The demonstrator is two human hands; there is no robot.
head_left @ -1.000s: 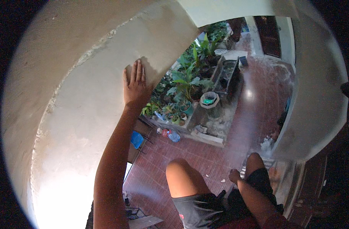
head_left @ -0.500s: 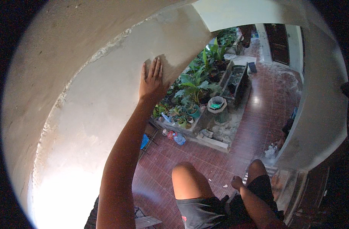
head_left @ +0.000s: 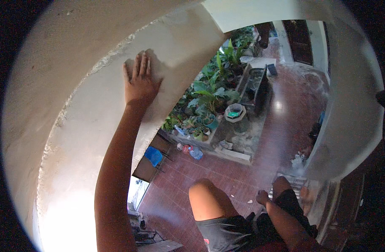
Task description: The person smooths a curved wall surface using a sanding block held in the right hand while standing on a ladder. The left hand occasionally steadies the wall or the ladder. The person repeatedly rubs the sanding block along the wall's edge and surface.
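Note:
My left hand (head_left: 140, 82) lies flat, fingers apart, against a curved cream plaster wall (head_left: 74, 126) at the upper left, holding nothing. My left forearm runs up to it from the lower edge. My right hand (head_left: 262, 197) is small and low in the picture, curled beside my right knee (head_left: 281, 185); its fingers look closed with nothing seen in them. My left knee (head_left: 207, 197) and dark shorts (head_left: 234, 231) show at the bottom, above a red tiled floor far below.
Below lies a courtyard with a red tiled floor (head_left: 285, 126), a bed of green potted plants (head_left: 209, 101), a round stone basin (head_left: 235, 112), a blue cloth on a chair (head_left: 153, 155) and a pale column (head_left: 348, 105) at right.
My left hand has slid along the curved wall and sits farther left in the picture. The view has shifted, and my knees and right hand sit lower and more to the right.

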